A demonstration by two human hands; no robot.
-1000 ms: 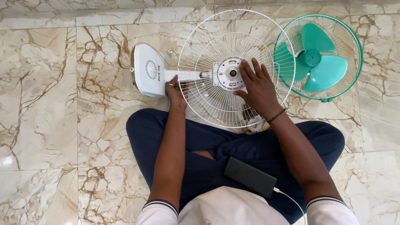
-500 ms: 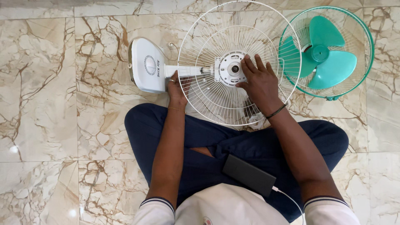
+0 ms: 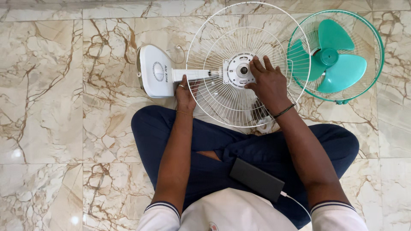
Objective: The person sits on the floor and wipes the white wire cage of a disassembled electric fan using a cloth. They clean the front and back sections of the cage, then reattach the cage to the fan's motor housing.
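My left hand (image 3: pixel 185 95) is clamped around the white plastic fan stem (image 3: pixel 191 75) beside its white base (image 3: pixel 156 77). My right hand (image 3: pixel 267 83) lies flat, fingers spread, on the round white wire fan guard (image 3: pixel 214 102) at its hub, on the marble floor (image 3: pixel 51 85) before my knees.

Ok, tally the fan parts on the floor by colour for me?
White: 2, the wire guard and the fan base with its stem.
Teal: 2, the wire guard and the three-blade propeller lying in it.
Total: 4.

White fan (image 3: pixel 205 75) lies flat on marble floor, round wire guard (image 3: pixel 222 102) facing up, base leftward
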